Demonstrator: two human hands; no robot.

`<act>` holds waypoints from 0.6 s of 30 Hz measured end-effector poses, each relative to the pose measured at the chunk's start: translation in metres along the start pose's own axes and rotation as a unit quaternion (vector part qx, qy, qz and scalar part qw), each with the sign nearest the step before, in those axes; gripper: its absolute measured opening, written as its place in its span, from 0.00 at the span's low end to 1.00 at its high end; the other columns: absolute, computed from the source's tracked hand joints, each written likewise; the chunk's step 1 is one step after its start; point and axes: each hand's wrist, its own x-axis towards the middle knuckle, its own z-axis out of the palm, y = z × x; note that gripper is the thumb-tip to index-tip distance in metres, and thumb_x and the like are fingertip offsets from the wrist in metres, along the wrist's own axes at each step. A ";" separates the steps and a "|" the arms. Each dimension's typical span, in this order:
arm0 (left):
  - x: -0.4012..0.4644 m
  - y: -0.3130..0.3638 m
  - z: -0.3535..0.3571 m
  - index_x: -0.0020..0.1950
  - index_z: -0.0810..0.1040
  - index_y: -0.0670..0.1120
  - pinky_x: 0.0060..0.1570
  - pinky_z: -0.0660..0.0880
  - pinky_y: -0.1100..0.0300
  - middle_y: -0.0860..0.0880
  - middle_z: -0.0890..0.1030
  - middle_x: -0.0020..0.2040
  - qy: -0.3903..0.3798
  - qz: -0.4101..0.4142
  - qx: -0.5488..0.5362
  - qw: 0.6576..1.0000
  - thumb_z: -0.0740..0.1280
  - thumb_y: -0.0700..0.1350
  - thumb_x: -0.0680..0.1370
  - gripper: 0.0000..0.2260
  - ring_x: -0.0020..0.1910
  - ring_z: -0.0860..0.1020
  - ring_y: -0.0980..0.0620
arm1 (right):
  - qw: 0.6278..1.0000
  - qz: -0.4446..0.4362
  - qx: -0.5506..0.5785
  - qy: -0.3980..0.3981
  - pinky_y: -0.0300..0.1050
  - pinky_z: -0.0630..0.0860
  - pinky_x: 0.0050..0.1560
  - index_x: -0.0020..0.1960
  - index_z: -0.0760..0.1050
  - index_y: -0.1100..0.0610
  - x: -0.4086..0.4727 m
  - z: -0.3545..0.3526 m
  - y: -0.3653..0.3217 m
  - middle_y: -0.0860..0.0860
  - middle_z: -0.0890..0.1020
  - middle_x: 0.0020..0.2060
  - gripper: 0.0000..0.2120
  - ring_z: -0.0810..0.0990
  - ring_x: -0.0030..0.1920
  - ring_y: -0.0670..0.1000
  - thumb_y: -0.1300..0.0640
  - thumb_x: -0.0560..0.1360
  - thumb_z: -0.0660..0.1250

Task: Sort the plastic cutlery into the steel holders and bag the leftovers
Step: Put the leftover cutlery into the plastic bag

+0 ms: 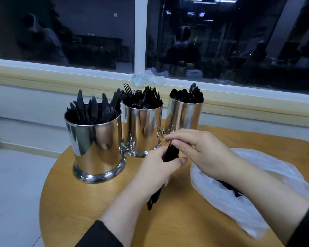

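Observation:
Three steel holders stand in a row on the round wooden table (96, 211). The left holder (95, 145) is full of black knives, the middle holder (143, 131) of black forks, the right holder (183, 116) of black spoons. My left hand (155, 172) grips a bundle of black cutlery (170, 152), whose handles stick out below the palm. My right hand (200, 150) pinches the top end of that bundle. A white plastic bag (257, 189) lies to the right under my right forearm, with more black cutlery (228, 187) showing in its mouth.
A crumpled clear plastic bag (146, 78) lies on the window sill behind the holders. The dark window reflects the room. The table's left edge drops to a pale floor (12, 193).

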 end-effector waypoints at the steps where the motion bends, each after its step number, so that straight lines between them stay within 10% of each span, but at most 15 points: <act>1: -0.002 0.000 -0.001 0.45 0.72 0.37 0.33 0.63 0.54 0.44 0.68 0.26 -0.009 -0.008 0.010 1.000 0.73 0.45 0.78 0.15 0.24 0.66 0.47 | 1.000 0.009 0.006 0.004 0.28 0.69 0.59 0.63 0.82 0.51 -0.001 -0.001 0.000 0.39 0.83 0.56 0.13 0.77 0.59 0.34 0.56 0.84 0.62; 9: -0.012 0.004 -0.008 0.43 0.72 0.43 0.26 0.56 0.59 0.49 0.65 0.29 -0.091 -0.073 -0.104 0.988 0.71 0.42 0.80 0.09 0.24 0.60 0.53 | 0.997 0.048 0.061 -0.031 0.33 0.72 0.47 0.60 0.80 0.41 -0.003 -0.006 -0.001 0.34 0.81 0.44 0.11 0.79 0.46 0.42 0.50 0.79 0.70; 13: -0.015 0.008 -0.010 0.39 0.76 0.44 0.24 0.56 0.62 0.48 0.66 0.29 -0.132 -0.088 -0.133 0.978 0.70 0.41 0.80 0.10 0.22 0.61 0.55 | 0.993 0.051 0.093 -0.057 0.52 0.78 0.52 0.54 0.80 0.44 0.004 -0.013 -0.008 0.46 0.84 0.45 0.06 0.81 0.47 0.52 0.48 0.77 0.70; 18: -0.016 0.012 -0.016 0.34 0.76 0.46 0.22 0.54 0.63 0.49 0.65 0.25 -0.149 -0.100 -0.154 0.972 0.70 0.41 0.80 0.14 0.19 0.61 0.56 | 0.992 0.039 0.083 -0.084 0.33 0.68 0.35 0.57 0.79 0.44 0.009 -0.018 -0.017 0.44 0.76 0.30 0.08 0.70 0.31 0.42 0.47 0.78 0.68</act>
